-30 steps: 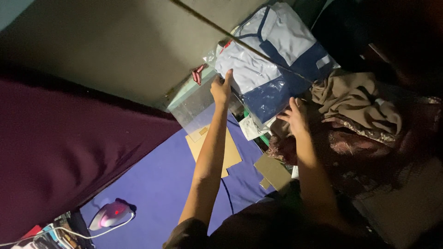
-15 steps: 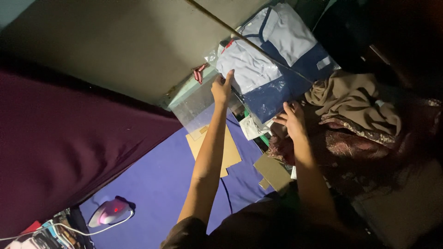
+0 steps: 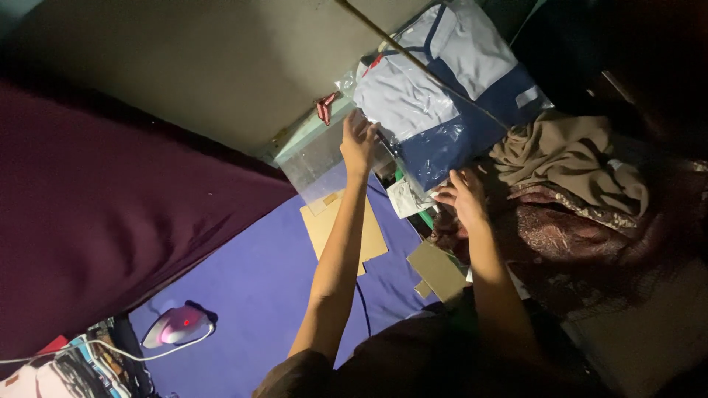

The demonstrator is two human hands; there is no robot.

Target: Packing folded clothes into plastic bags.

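A folded white and navy garment sealed in a clear packet [image 3: 442, 96] lies at the top middle. My left hand [image 3: 359, 140] reaches up and grips the edge of an empty clear plastic bag [image 3: 317, 158] right beside the packet's left side. My right hand [image 3: 461, 195] holds the packet's lower corner, next to a small white paper [image 3: 404, 199]. Under my left forearm, a flat tan cardboard sheet [image 3: 343, 228] rests on the purple-blue cloth [image 3: 258, 280]. A second piece of cardboard [image 3: 435, 269] lies between my arms.
A heap of beige clothing [image 3: 568, 158] and dark patterned fabric [image 3: 560, 236] sits to the right. Maroon cloth [image 3: 110, 221] fills the left side. An electric iron [image 3: 177, 324] with a white cord stands at the lower left. The scene is dim.
Both hands stay at the packet and bag. My right hand has slid slightly down and left along the packet's corner.
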